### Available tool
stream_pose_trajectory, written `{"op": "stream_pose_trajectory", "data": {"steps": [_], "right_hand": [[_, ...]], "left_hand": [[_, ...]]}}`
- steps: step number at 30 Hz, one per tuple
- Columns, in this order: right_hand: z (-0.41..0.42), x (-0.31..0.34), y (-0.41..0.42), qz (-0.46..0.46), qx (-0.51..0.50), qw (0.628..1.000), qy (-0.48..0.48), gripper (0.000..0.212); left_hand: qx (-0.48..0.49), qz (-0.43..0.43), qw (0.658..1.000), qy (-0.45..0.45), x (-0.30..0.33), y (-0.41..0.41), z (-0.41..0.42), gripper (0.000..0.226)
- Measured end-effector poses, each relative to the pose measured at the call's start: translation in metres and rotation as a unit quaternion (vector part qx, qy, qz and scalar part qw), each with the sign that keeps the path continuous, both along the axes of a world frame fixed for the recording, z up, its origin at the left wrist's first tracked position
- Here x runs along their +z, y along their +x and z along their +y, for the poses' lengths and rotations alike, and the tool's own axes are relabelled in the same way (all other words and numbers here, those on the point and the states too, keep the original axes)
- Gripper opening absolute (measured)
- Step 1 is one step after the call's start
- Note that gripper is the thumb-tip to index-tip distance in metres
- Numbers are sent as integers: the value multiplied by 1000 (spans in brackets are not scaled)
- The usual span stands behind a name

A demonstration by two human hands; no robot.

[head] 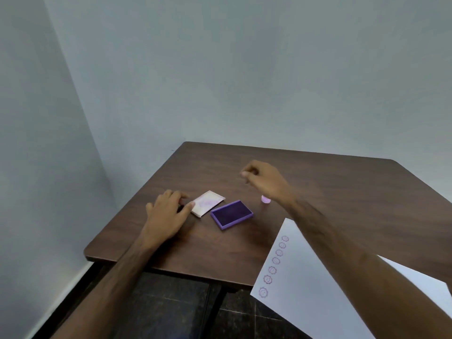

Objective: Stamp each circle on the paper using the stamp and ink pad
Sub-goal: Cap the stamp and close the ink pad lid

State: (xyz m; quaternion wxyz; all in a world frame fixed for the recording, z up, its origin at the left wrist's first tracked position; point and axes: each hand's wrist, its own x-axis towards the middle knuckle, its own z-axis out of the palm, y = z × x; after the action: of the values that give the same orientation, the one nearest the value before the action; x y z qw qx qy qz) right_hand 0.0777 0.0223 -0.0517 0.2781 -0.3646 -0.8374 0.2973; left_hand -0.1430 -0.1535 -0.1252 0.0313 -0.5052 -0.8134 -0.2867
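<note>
A purple ink pad (231, 214) lies uncovered on the brown table (342, 187), its white lid (208, 203) beside it on the left. My left hand (166, 214) rests flat on the table, fingertips touching the lid's near-left corner. A small pink stamp (265, 199) stands upright to the right of the pad, partly hidden behind my right wrist. My right hand (264, 178) hovers above and beyond the stamp, fingers loosely curled, holding nothing. The white paper (318, 289) lies at the lower right, overhanging the table edge, with a row of several purple stamped circles (275, 264) along its left side.
The table stands in a corner, with grey walls behind it and to the left. Dark tiled floor (171, 302) shows below the near table edge. My right forearm crosses over the paper's upper part.
</note>
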Motion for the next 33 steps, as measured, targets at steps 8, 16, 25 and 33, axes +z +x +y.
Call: {"op": "stream_pose_trajectory", "data": {"steps": [8,16,25,33], "right_hand": [[-32,-10,-68,-214,71,974,35,36],[-30,-11,-76,-177,60,982,22,38],[-30,-7,-67,-76,41,996,-5,32],[-26,21,-17,26,55,997,-54,11]], "left_hand": [[-42,43,997,-52,-3,-1,-2,62],[-88,-50,995,9,2,1,-6,74],[-128,-111,981,93,7,1,-9,66],[-178,-132,942,251,27,25,-5,51]]}}
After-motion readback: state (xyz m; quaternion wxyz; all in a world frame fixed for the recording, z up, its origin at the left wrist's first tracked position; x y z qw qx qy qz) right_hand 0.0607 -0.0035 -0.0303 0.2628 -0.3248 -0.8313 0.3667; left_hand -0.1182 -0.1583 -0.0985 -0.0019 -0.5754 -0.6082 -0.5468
